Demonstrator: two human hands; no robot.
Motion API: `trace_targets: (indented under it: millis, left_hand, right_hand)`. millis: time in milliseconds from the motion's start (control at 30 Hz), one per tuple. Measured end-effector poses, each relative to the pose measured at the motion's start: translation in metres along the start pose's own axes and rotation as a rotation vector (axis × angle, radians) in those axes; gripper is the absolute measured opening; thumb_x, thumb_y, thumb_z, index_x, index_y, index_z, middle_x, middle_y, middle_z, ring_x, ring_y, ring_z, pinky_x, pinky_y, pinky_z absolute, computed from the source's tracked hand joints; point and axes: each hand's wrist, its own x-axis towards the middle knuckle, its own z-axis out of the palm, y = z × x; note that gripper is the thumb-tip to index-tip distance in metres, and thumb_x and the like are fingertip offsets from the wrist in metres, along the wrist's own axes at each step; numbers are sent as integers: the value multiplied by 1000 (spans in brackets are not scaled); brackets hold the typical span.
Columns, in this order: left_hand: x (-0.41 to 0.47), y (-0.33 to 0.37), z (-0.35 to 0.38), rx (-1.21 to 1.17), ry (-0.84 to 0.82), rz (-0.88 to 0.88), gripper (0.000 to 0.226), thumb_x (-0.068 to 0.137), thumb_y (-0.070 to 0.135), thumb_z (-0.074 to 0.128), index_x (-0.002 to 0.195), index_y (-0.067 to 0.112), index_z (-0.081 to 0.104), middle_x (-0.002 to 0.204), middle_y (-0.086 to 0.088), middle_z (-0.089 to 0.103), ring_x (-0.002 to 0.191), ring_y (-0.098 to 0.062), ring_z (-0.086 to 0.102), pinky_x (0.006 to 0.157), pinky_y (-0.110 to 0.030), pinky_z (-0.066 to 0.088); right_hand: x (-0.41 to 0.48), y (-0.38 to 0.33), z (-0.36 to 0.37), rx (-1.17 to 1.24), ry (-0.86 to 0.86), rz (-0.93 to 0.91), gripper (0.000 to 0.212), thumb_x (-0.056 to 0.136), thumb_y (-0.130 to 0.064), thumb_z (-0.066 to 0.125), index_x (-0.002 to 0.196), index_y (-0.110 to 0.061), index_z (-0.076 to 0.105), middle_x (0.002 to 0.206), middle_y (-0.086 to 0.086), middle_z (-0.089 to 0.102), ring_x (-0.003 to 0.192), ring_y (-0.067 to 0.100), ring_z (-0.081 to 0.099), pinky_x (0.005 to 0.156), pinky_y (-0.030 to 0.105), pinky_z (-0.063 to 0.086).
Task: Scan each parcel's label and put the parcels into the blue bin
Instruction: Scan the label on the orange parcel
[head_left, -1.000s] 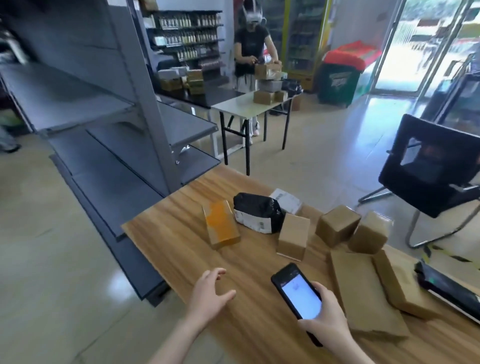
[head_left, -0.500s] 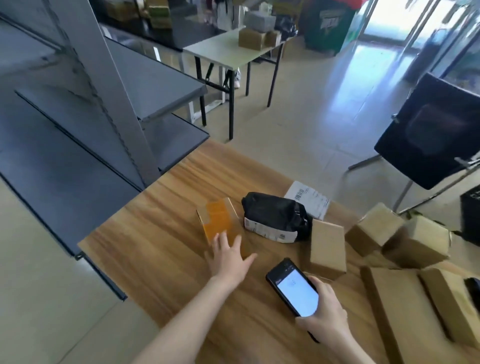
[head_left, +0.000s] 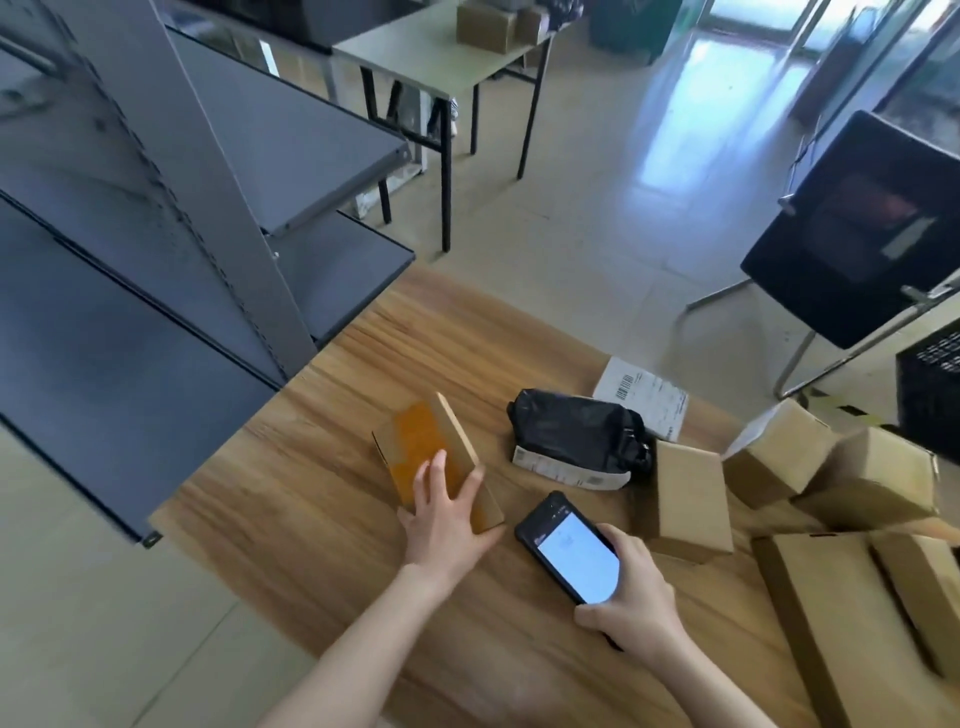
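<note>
On the wooden table (head_left: 322, 499), the left hand (head_left: 441, 525) lies on the orange-topped box (head_left: 421, 441), fingers spread, thumb at its side; a real grip is unclear. The right hand (head_left: 631, 597) grips a lit phone (head_left: 569, 551).
</note>
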Motion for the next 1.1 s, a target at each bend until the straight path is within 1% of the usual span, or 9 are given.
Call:
trace_targets:
  millis: [67, 233, 367, 500, 633, 767, 867, 967, 1100]
  left_hand:
    - [-7, -19, -14, -105, 72, 23, 80, 78, 70, 59, 140, 52, 12, 154, -2, -3, 142, -31, 4, 104, -54, 44]
    - [-38, -66, -37, -243, 152, 30, 85, 78, 66, 62, 139, 54, 5, 156, -2, -1, 141, -29, 22, 105, -40, 41]
    - [-60, -95, -52, -248, 143, -79, 80, 72, 83, 45, 137, 51, 12, 159, -3, 8, 133, -29, 42, 83, -36, 55]
    - [-75, -112, -61, -243, 221, -219, 86, 71, 91, 32, 138, 38, 22, 158, -1, 18, 128, -24, 49, 78, -33, 50]
    - [-79, -120, -73, -302, 286, -307, 83, 78, 78, 45, 141, 29, 24, 151, 2, 31, 114, -16, 56, 70, -26, 47]
    - [-72, -120, -83, -303, 215, -167, 69, 91, 55, 48, 146, 56, 6, 161, 9, -2, 125, -20, 51, 72, -23, 52]
    - [-63, -118, -86, -224, 104, -96, 54, 99, 40, 37, 145, 57, 16, 162, 5, -13, 113, -28, 61, 57, -12, 45]
    - [-60, -116, -88, -275, 145, -156, 40, 95, 53, 37, 134, 46, 33, 158, -6, 20, 107, -25, 61, 63, -24, 49]
    - [-55, -115, -92, -404, 259, -269, 53, 80, 52, 66, 122, 40, 36, 132, 11, 41, 96, -6, 50, 74, -25, 43]
  right_hand:
    - [5, -14, 4, 0, -10, -28, 101, 55, -29, 81, 143, -29, 32, 135, -12, 41, 124, 11, 41, 100, 38, 38]
    - [13, -51, 22, 18, -58, -126, 101, 56, -28, 83, 142, -30, 31, 136, -9, 41, 126, 12, 37, 102, 42, 40]
    - [15, -70, 38, 0, -103, -206, 101, 57, -26, 83, 143, -30, 31, 138, -9, 41, 127, 14, 38, 102, 44, 39]
    - [14, -86, 54, -21, -126, -257, 100, 56, -24, 81, 143, -29, 31, 134, -9, 43, 121, 14, 42, 99, 42, 40]
    - [14, -96, 65, -61, -138, -296, 102, 55, -28, 81, 144, -26, 31, 138, -8, 42, 123, 14, 43, 98, 40, 37]
    - [17, -99, 66, -81, -138, -311, 103, 54, -28, 81, 144, -26, 31, 135, -8, 43, 120, 14, 44, 96, 40, 39]
    - [20, -98, 61, -87, -129, -305, 103, 54, -29, 81, 144, -27, 31, 134, -7, 44, 120, 14, 44, 96, 41, 41]
    - [23, -95, 55, -90, -116, -288, 103, 54, -30, 81, 144, -29, 31, 135, -8, 44, 121, 14, 43, 97, 41, 40]
    - [25, -89, 51, -90, -116, -267, 105, 54, -30, 83, 144, -30, 29, 136, -8, 42, 124, 14, 42, 99, 42, 37]
